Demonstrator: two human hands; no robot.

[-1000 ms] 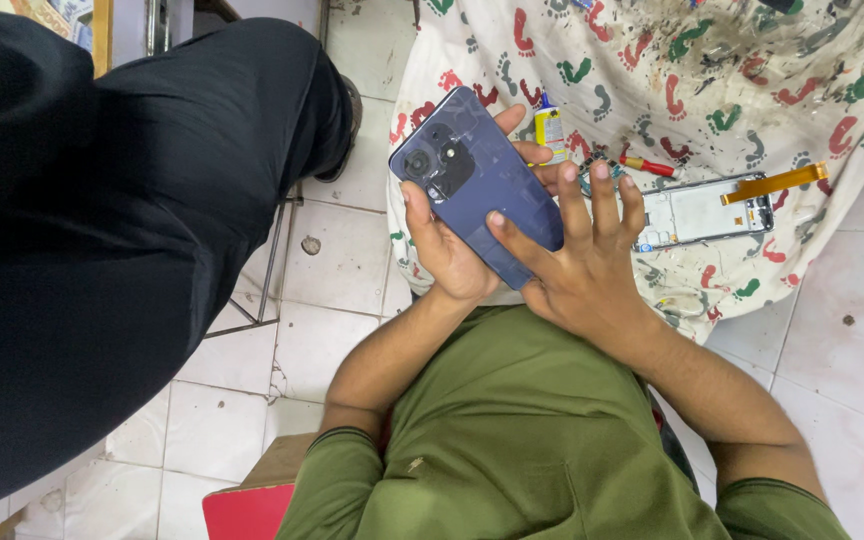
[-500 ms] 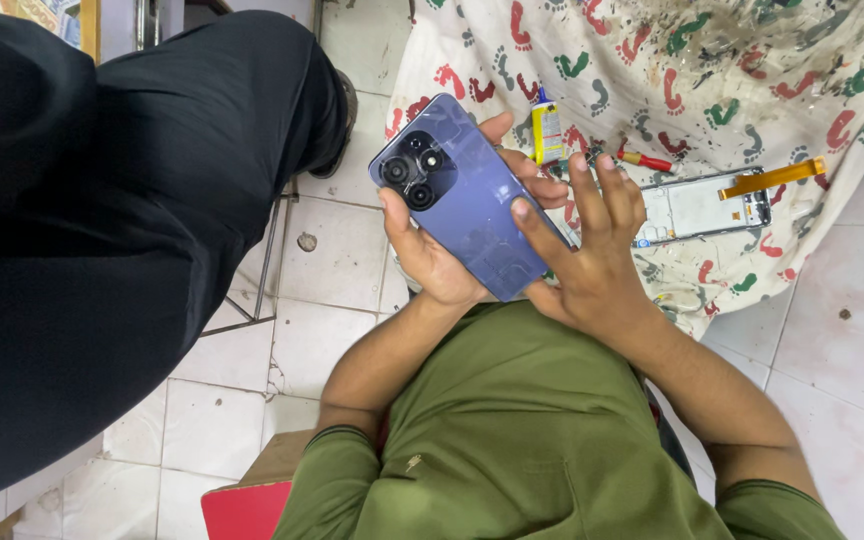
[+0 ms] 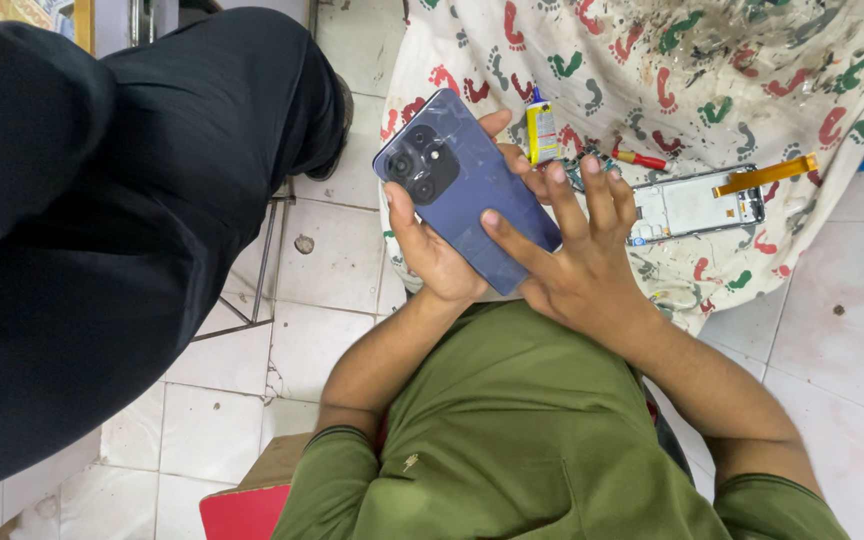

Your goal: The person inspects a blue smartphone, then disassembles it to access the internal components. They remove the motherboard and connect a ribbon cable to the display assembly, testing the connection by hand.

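A small glue tube point(image 3: 543, 130) with a yellow label and a blue cap end lies on the footprint-patterned cloth point(image 3: 712, 70), just beside the fingertips. No screen faces the camera; no signs show.

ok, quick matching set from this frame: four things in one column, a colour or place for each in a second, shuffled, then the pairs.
Things:
1. phone
2. glue tube
3. phone frame
4. screwdriver

Descriptions:
A. lies open on the cloth, orange ribbon at one end
B. dark blue, held in both hands
C. yellow, upright behind the fingers
D. red handle, on the cloth

Pairs: 1-B, 2-C, 3-A, 4-D
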